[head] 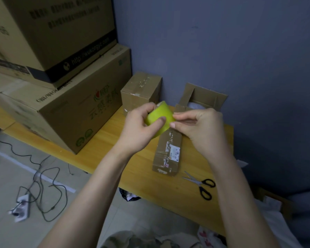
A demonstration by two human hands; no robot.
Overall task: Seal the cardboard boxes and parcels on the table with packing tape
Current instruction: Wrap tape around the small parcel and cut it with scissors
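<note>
Head view: the parcel lies flat on the table, under both hands. I see the left hand gripping the tape while the right hand pinches its edge, hunting the free end, I judge. Next move: peel a strip and press it along the seam.

The single camera is sitting on the person's head, looking forward and down from close above the left hand and the right hand, taking in the table, the wall and the floor.
</note>
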